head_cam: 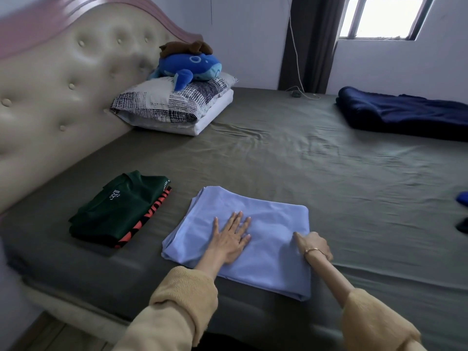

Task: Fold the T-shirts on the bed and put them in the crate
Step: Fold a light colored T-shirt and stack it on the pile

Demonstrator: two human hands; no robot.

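A light blue T-shirt [273,219], partly folded into a rectangle, lies on the olive bed sheet [304,160] near the front edge. My left hand [231,238] presses flat on its middle with fingers spread. At the shirt's right edge, my right hand [314,245] has its fingers curled into the cloth and grips it. To the left sits a stack of two folded shirts: a dark green one [119,209] on top of a black one with orange lettering [149,216]. No crate is in view.
A padded cream headboard [63,97] runs along the left. Two stacked pillows [174,105] with a blue plush whale [190,65] sit at the back. A dark navy blanket [405,115] lies far right, with small blue and dark items [462,198] at the right edge.
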